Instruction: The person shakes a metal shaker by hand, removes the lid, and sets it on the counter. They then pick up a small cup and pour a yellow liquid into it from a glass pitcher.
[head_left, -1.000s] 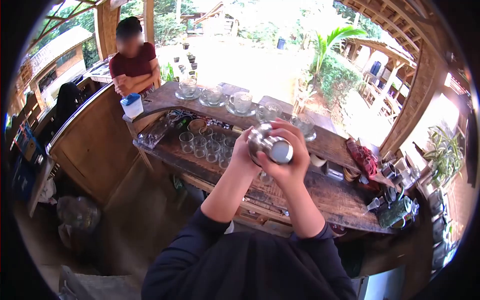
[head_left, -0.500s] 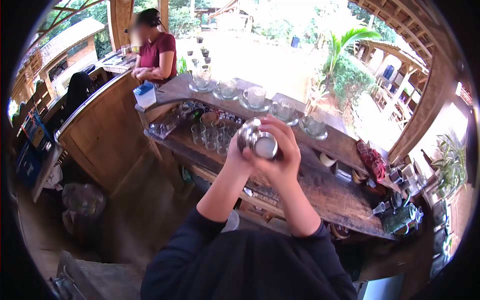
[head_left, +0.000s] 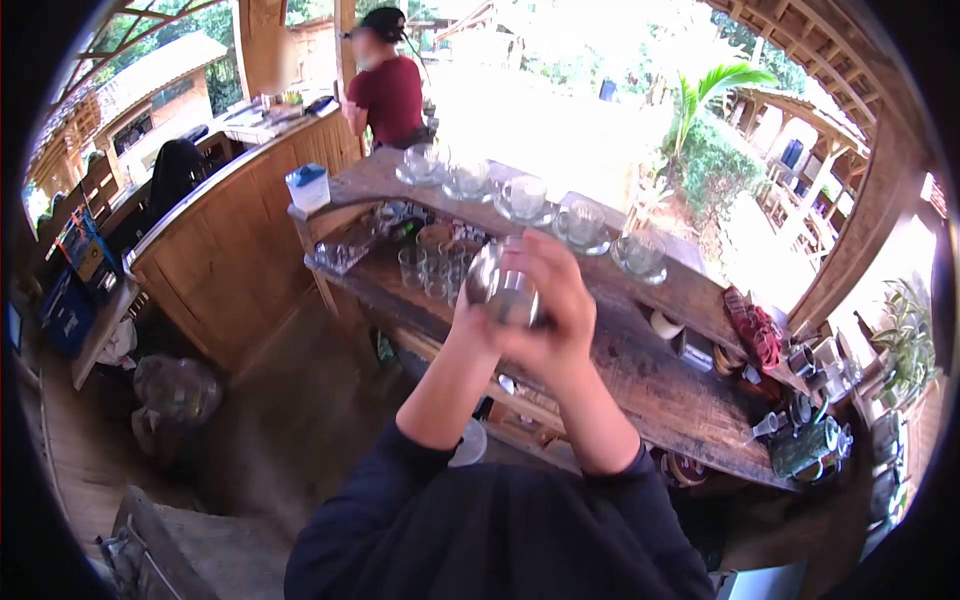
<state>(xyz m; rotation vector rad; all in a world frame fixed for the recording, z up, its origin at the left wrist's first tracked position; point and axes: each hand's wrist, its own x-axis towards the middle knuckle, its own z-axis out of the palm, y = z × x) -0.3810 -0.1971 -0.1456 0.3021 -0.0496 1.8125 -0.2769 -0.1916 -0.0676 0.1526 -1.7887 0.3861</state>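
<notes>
A shiny metal shaker [head_left: 492,272] is held between both hands above the wooden counter, tilted and slightly blurred. My left hand [head_left: 474,318] grips it from the left and below, its fingers mostly hidden behind the metal. Around its right side and end wraps my right hand [head_left: 552,305], fingers bent over it. Beyond the hands, glass cups on saucers [head_left: 525,198] line the raised shelf. Several clear drinking glasses [head_left: 437,272] stand on the lower counter just left of the shaker.
A person in a red shirt [head_left: 390,98] stands beyond the counter at the upper left. A blue-lidded container [head_left: 308,188] sits at the shelf's left end. At the right are a red cloth [head_left: 754,328] and a green canister [head_left: 806,448]. A plastic bag [head_left: 178,388] lies lower left.
The shaker has tipped and shifted slightly left in both hands. The person in red has turned away and moved right. The whole view has shifted a little.
</notes>
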